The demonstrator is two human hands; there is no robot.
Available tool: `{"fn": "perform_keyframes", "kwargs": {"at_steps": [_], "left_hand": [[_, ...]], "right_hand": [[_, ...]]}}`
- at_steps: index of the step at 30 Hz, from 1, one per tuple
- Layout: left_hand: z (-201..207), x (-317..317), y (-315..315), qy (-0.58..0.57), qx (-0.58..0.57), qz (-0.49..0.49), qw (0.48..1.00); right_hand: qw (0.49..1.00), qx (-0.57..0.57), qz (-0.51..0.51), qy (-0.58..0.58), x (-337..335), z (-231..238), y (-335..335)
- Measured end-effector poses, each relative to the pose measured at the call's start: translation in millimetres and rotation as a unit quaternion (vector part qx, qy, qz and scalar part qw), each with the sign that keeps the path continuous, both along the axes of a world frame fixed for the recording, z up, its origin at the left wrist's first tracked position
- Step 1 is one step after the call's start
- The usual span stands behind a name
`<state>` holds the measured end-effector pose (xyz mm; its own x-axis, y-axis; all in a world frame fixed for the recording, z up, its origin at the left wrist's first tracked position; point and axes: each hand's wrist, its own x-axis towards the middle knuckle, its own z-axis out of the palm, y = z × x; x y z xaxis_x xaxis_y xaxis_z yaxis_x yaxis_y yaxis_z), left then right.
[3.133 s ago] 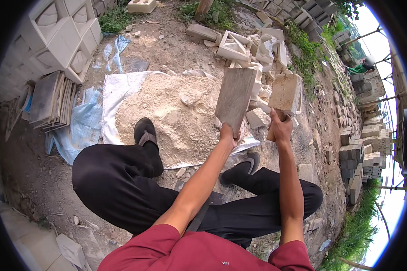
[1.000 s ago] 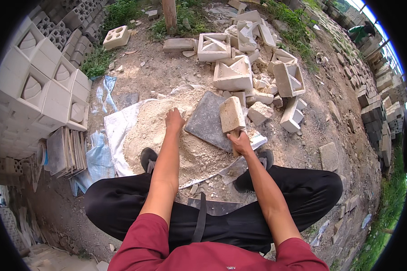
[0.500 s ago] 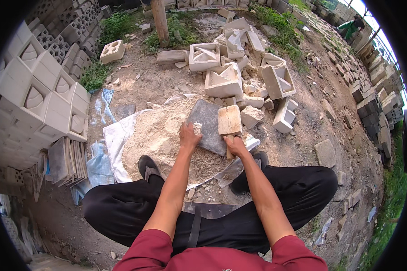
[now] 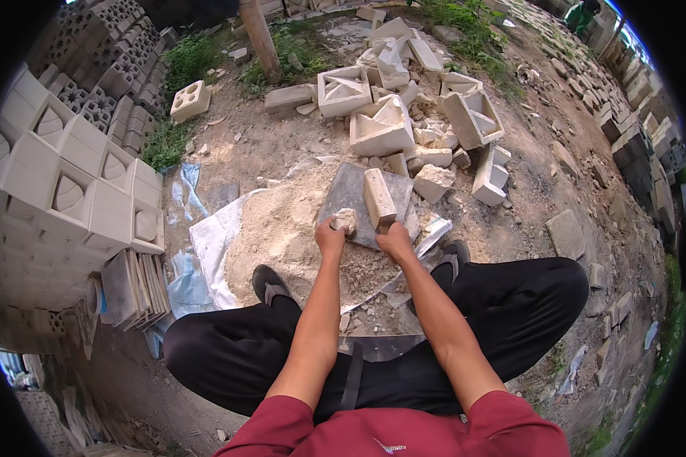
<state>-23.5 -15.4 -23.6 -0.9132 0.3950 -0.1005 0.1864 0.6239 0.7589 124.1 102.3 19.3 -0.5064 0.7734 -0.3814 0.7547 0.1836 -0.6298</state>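
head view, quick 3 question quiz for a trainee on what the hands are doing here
1. True or false: the right hand grips a pale rectangular block standing on the grey slab.
2. What does the left hand hold? A) a hammer B) a small pale lump C) nothing
3. Fill in: the slab leans on a heap of ____ spread over plastic sheeting.

Key: 1 true; 2 B; 3 sand.
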Motion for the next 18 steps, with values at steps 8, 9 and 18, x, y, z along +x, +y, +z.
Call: {"fn": "perform_keyframes", "kwargs": {"at_steps": [8,9,18], "left_hand": [[-10,-1,-3,-0.001,0.026,0.011,1.000],[-10,0,-4,-0.006,0.026,0.014,1.000],[4,9,-1,0.038,-0.020,0.028,0.999]], "right_hand": [[0.990,0.020,-0.005,0.141,-26,47,-30],[0.993,0.027,0.000,0.113,-26,50,-33],[0.997,0.056,0.031,0.048,-12,13,-14]]}}
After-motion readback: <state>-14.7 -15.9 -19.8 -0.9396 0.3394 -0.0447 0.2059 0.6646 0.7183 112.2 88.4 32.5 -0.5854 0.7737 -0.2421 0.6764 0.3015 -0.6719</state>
